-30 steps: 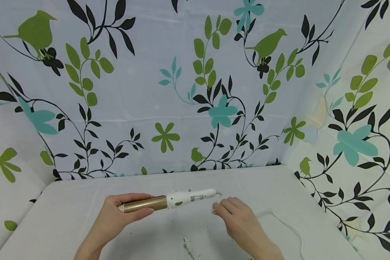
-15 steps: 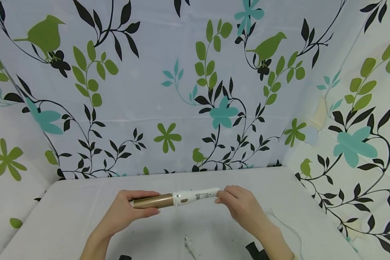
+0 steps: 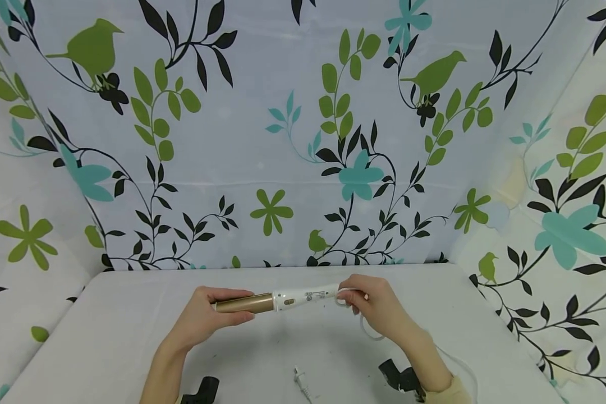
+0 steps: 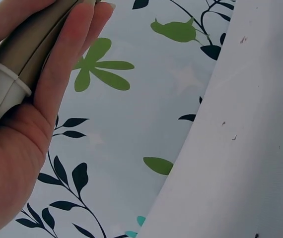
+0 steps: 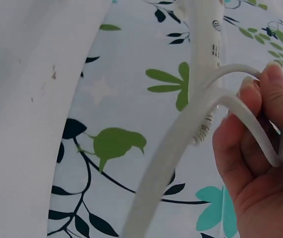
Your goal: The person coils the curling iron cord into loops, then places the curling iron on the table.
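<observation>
One curler is in the air above the white desk, almost level, between the two hands. The left hand grasps its gold barrel, with the fingers placed on both sides of it. The white handle points toward the right hand. There the fingers are bent and they pinch the white cord, just beside the end of the handle; in the right wrist view the cord makes a loop through these fingers. I cannot tell if they also touch the handle itself.

A plug lies on the desk between the forearms, nearer to the person. Black devices are partly seen at both forearms. A cloth with birds, leaves and flowers stands behind the desk.
</observation>
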The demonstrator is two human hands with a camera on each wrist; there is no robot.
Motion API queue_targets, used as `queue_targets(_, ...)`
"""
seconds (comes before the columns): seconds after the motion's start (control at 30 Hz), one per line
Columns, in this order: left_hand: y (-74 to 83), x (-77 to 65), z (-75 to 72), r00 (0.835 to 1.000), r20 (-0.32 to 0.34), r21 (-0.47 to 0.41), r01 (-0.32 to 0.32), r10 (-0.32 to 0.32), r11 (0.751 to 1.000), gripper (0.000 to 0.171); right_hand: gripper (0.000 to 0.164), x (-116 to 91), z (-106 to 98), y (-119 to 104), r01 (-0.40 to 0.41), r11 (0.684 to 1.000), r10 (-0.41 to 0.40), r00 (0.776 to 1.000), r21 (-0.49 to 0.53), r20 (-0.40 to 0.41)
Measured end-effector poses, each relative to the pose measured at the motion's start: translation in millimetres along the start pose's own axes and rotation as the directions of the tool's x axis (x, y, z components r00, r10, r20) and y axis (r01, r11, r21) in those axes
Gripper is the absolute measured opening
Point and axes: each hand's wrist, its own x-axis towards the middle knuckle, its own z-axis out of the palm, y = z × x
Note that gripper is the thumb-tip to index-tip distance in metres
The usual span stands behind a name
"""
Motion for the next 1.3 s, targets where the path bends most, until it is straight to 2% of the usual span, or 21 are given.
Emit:
queue_targets(0.1, -0.4, 1.2, -1.8, 1.000, -0.014, -0.016, -0.002, 0.002, 1.000, 0.041, 0.012, 3.9, -5.5, -11.0, -0.215, 0.964, 0.202, 0.975, 0.154, 0.093)
queue_targets(0.17, -0.4, 1.6, -2.9, 1.000, -0.014, -0.021, -0.007, 0.007, 1.000, 0.041, 0.012, 9.1, -8.9, -20.9, -0.269, 0.948, 0.248, 0.959, 0.171, 0.135)
queue_targets(0.27, 0.0, 2.2, -3.9, 1.000, -0.006, -0.016, -0.012, 0.012, 1.000, 0.041, 0.010, 16.7, -11.9, -27.3, -0.263, 0.959, 0.244, 0.956, 0.103, 0.165)
queue_targets(0.37, 0.3, 2.3, -4.5, 1.000, 0.004, -0.002, -0.016, 0.016, 1.000, 0.042, 0.010, 20.2, -12.8, -17.7, -0.245, 0.968, 0.228, 0.949, 0.052, 0.215)
queue_targets(0.47, 1.0, 1.5, -4.9, 1.000, 0.023, 0.011, -0.018, 0.017, 1.000, 0.042, 0.009, 23.8, -14.2, -19.6, -0.237, 0.971, 0.224, 0.946, 0.027, 0.234)
queue_targets(0.6, 0.2, 0.4, -6.3, 0.998, 0.056, 0.016, -0.033, 0.032, 0.999, 0.040, 0.004, 29.4, -16.4, -32.9, -0.239, 0.970, 0.230, 0.960, 0.045, 0.161)
queue_targets(0.77, -1.3, -2.6, -8.1, 0.995, 0.080, 0.001, -0.062, 0.062, 0.998, 0.038, 0.004, 27.9, -16.4, -27.6, -0.276, 0.956, 0.268, 0.960, 0.103, 0.084)
queue_targets(0.9, -0.4, -5.1, -8.6, 0.991, 0.094, -0.039, -0.095, 0.099, 0.995, 0.037, 0.009, 25.0, -13.9, -17.6, -0.258, 0.956, 0.249, 0.965, 0.142, 0.079)
queue_targets(1.0, 0.7, -6.6, -8.6, 0.986, 0.104, -0.089, -0.122, 0.131, 0.989, 0.036, 0.014, 20.7, -8.2, -2.0, -0.254, 0.949, 0.237, 0.965, 0.189, 0.109)
queue_targets(1.07, 1.8, -7.7, -8.5, 0.984, 0.103, -0.116, -0.132, 0.144, 0.984, 0.036, 0.017, 16.9, -4.0, 8.2, -0.281, 0.927, 0.253, 0.958, 0.250, 0.136)
queue_targets(1.1, 2.4, -8.1, -8.2, 0.984, 0.101, -0.129, -0.134, 0.148, 0.983, 0.036, 0.019, 14.7, -1.9, 12.4, -0.308, 0.906, 0.276, 0.950, 0.291, 0.148)
queue_targets(1.2, 4.7, -8.1, -6.8, 0.984, 0.093, -0.159, -0.135, 0.151, 0.978, 0.037, 0.028, 7.5, 4.6, 20.6, -0.411, 0.829, 0.379, 0.911, 0.379, 0.160)
queue_targets(1.3, 6.3, -6.6, -5.4, 0.986, 0.072, -0.179, -0.138, 0.152, 0.974, 0.037, 0.032, 1.9, 12.2, 24.7, -0.478, 0.765, 0.474, 0.872, 0.432, 0.127)
